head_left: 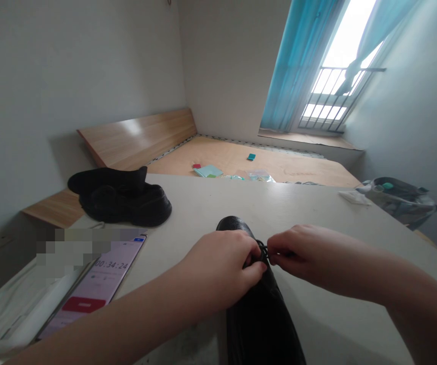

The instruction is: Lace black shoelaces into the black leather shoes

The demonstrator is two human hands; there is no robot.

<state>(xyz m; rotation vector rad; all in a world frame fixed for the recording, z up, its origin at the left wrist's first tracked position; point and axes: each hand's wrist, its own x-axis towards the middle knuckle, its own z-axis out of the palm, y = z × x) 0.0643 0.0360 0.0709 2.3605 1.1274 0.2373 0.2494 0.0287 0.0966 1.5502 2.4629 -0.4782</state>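
A black leather shoe [264, 324] lies on the white table in front of me, its toe pointing away. Over its front rests my left hand [233, 261], closed, with thumb and fingers pinching at the lacing; part of the shoe is hidden beneath it. Just to the right, my right hand [294, 253] is closed in a pinch on a thin black shoelace [263, 248] at the shoe's side. Several black shoes or parts of shoes [123, 200] sit together at the table's far left, one piece on top of another.
A phone [97, 284] showing a running timer lies at the left, beside a clear plastic bag [24, 304]. A small white packet [355, 197] is near the far right edge. Behind the white table [203, 197] stands a bed board [233, 152] with small coloured items; a bag [401, 197] stands right.
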